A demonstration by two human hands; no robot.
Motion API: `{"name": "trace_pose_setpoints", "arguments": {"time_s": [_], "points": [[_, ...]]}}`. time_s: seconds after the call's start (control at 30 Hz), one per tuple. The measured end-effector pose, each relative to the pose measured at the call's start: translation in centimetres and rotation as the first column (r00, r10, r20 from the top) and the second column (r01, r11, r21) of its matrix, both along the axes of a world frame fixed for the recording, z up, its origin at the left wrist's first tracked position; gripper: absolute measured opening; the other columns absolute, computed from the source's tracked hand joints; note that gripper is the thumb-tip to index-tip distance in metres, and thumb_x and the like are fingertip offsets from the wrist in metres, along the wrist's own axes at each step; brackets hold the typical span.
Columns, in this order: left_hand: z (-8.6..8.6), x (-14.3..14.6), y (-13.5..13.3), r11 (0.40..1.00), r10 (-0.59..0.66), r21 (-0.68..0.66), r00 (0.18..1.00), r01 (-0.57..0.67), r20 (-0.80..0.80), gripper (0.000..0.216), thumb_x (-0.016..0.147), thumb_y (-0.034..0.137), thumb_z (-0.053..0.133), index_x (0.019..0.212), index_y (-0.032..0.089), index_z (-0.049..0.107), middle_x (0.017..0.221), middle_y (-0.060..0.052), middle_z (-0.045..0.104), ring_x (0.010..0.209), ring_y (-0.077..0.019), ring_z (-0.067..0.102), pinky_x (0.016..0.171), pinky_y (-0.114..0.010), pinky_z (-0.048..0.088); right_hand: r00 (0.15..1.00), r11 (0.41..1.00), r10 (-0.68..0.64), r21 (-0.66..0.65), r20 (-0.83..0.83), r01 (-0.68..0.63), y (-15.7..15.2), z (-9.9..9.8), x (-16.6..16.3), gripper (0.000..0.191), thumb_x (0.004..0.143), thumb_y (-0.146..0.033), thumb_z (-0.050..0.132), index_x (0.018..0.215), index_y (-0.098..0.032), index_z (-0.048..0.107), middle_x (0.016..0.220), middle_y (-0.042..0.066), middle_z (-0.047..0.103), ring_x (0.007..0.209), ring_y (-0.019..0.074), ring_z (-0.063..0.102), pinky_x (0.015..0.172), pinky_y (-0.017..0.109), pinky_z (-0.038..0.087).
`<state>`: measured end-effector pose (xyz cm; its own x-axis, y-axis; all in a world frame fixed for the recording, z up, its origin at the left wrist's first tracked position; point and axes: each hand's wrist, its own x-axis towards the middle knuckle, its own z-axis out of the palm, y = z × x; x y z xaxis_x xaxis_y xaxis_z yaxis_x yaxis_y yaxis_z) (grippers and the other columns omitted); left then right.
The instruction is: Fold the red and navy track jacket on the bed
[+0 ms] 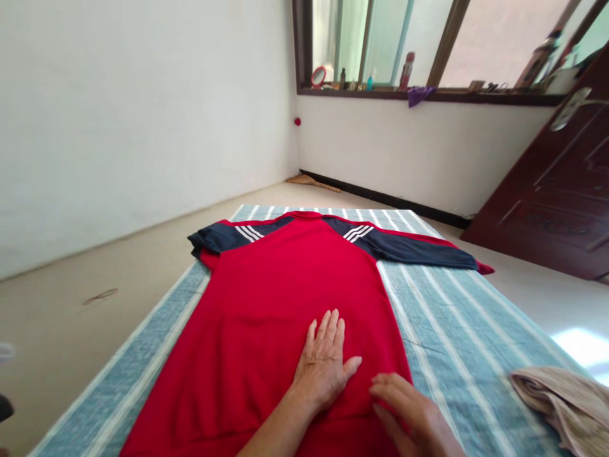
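A red long-sleeved sports top (285, 285) lies spread out with its collar at the far end. Its navy shoulders and sleeves carry white stripes, and the right sleeve (419, 247) stretches out sideways while the left one looks folded back short. My left hand (323, 362) rests flat on the lower middle of the red cloth, fingers extended and thumb out. Close to the garment's lower right edge is my right hand (413, 412), slightly bent, thumb apart from the fingers, with nothing visible between them. Soft wrinkles run across the lower left of the cloth.
Underneath is a table or bed with a blue-and-white striped cover (457, 330). A folded brown cloth (561, 406) sits at its near right corner. Beyond are a windowsill (380, 94) with bottles and a mirror, a dark red door (552, 184) and a broom (311, 182).
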<state>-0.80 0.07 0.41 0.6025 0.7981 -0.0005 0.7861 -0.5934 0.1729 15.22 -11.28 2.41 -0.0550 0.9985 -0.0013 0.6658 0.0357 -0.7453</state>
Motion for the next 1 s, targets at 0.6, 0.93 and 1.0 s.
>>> {"name": "trace_pose_setpoints", "arguments": {"time_s": [0.6, 0.93, 1.0], "points": [[0.8, -1.8, 2.4, 0.987, 0.124, 0.104, 0.992, -0.126, 0.026, 0.058, 0.089, 0.038, 0.046, 0.139, 0.01, 0.04, 0.148, -0.015, 0.029, 0.137, -0.0292, 0.024, 0.109, -0.052, 0.027, 0.916, 0.944, -0.264, 0.277, 0.301, 0.181, 6.8, -6.0, 2.1, 0.045, 0.085, -0.038, 0.053, 0.124, -0.016, 0.059, 0.137, 0.015, 0.047, 0.128, 0.0302, 0.041, 0.106, 0.047, 0.034], [1.5, -2.2, 4.3, 0.989, 0.114, -0.068, 0.973, -0.13, -0.201, 0.063, 0.088, 0.042, 0.04, 0.141, 0.007, 0.036, 0.148, -0.013, 0.02, 0.137, -0.0292, 0.02, 0.11, -0.053, 0.023, 0.699, 0.757, -0.579, 0.041, -0.42, 0.652, 11.4, -3.4, 9.0, 0.032, 0.073, -0.045, 0.066, 0.094, -0.02, 0.069, 0.097, 0.008, 0.07, 0.096, 0.0282, 0.063, 0.086, 0.041, 0.05], [2.4, -1.5, 5.2, 0.987, 0.114, -0.088, 0.971, -0.134, -0.208, 0.063, 0.089, 0.042, 0.039, 0.141, 0.007, 0.036, 0.148, -0.013, 0.02, 0.137, -0.0284, 0.02, 0.11, -0.052, 0.023, 0.527, 0.714, -0.61, -0.121, -0.592, 0.69, 13.3, -2.7, 11.1, 0.037, 0.068, -0.043, 0.071, 0.095, -0.018, 0.066, 0.089, 0.007, 0.07, 0.091, 0.0282, 0.065, 0.077, 0.04, 0.053]]}}
